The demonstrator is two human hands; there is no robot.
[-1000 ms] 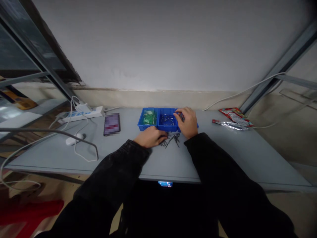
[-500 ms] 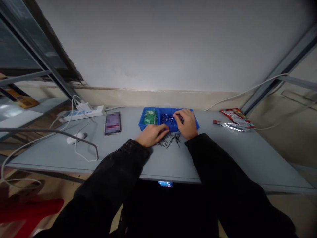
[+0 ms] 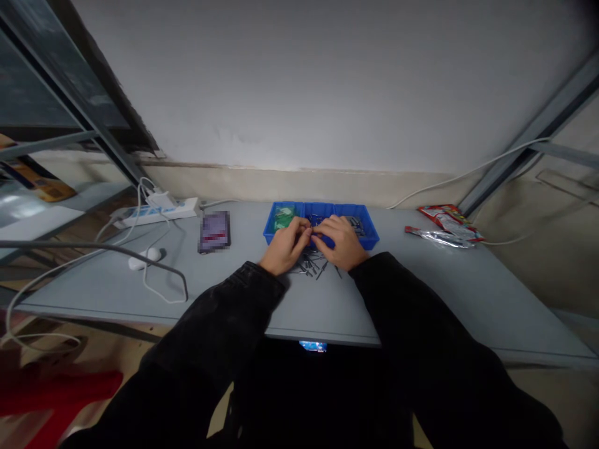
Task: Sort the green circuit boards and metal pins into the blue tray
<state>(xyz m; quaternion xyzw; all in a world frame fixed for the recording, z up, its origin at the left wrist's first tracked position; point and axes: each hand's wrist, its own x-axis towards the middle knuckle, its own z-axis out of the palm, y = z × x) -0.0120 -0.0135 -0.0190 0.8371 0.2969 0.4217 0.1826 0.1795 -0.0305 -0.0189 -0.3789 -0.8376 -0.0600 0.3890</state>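
My left hand (image 3: pixel 286 246) and my right hand (image 3: pixel 342 242) meet fingertip to fingertip over the front of the blue three-part bin (image 3: pixel 373 237). Both are pinched closed; whatever lies between the fingers is too small to make out. Below them, a loose pile of thin dark metal pin-like pieces (image 3: pixel 311 264) is spread on the table, partly covered by the hands. Green material (image 3: pixel 283 216) fills the left compartment. Small metal parts show in the middle compartment, mostly hidden by my fingers, and more grey parts (image 3: pixel 357 225) lie in the right one.
On the grey table (image 3: pixel 322 312), a purple pixelated item (image 3: pixel 214 231) lies left of the bin. Farther left are a white power strip (image 3: pixel 180 211), cables and a white round device (image 3: pixel 145 259). Red and silver packets (image 3: pixel 449 221) lie at the right, near a metal frame post (image 3: pixel 510 140).
My right hand has come left out of the right part of the bin to meet my left hand. My left fingers have lifted slightly and closed into a pinch.
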